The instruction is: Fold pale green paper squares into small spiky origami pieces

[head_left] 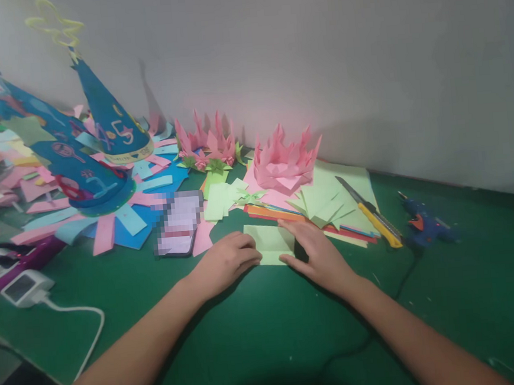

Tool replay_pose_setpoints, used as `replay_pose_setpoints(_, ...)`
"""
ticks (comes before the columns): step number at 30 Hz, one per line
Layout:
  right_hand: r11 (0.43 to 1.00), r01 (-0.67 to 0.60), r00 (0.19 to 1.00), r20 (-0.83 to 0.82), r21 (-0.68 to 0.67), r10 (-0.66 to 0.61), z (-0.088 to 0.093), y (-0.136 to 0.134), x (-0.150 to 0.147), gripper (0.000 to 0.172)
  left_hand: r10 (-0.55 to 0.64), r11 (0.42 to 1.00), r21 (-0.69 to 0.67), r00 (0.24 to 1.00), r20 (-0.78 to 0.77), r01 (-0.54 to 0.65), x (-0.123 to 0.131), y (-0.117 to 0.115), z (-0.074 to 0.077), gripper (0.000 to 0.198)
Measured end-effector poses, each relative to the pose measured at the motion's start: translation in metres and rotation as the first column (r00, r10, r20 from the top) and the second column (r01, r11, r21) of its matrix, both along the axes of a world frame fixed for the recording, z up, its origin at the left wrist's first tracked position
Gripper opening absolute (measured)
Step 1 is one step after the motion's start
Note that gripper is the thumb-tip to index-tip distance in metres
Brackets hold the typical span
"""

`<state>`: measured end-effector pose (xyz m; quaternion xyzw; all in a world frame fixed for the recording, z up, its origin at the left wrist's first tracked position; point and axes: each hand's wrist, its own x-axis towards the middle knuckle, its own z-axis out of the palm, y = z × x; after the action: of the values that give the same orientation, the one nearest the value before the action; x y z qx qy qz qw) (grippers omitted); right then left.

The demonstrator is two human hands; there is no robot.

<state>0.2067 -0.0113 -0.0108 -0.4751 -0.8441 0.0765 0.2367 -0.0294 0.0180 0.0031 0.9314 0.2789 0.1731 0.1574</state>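
Head view. On green table (251, 347), between both hands: pale green, rectangular, creased paper sheet (272, 244). At left hand (229, 263), grip pinching sheet's left end; at right hand (317, 250), grip spread, thumb at near edge, fingertips at far edge. Possible trouble: crooked crease or buckling from uneven pressure; nick from exposed blade of yellow-handled cutter (375, 222) on careless reach right; dark blue plastic glue gun (429, 229) dragged by forearm snagging black cord (406, 275). Legible: "5" on blue paper cone hat (103, 104). Too blurred: lettering on pale yellow hat band (132, 156). No readable brands.
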Motion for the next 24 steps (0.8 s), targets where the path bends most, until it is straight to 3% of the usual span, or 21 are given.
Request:
replay_pose_setpoints(6,0.992,-0.024,1.0,-0.014,0.122,0.026,0.0,0.0,-0.003,0.049,-0.019,1.0,-0.008,1.0,0.02,0.019,0.005,-0.003,0.005,0.029)
replay_pose_setpoints(14,0.981,-0.066,0.995,-0.068,0.182,0.079,0.004,0.001,-0.005,0.02,-0.013,0.999,0.051,0.999,-0.03,0.014,0.008,-0.006,0.002,0.024)
replay_pose_setpoints(19,0.979,-0.102,0.995,-0.005,0.179,0.105,0.005,0.001,-0.005,0.02,0.065,0.974,0.223,0.994,-0.084,-0.045,0.013,-0.013,0.0,0.022)
replay_pose_setpoints(24,0.975,-0.156,0.987,0.057,0.158,0.149,0.005,-0.001,-0.005,0.024,0.081,0.977,0.202,0.995,-0.059,-0.067,0.016,-0.014,0.002,0.018)
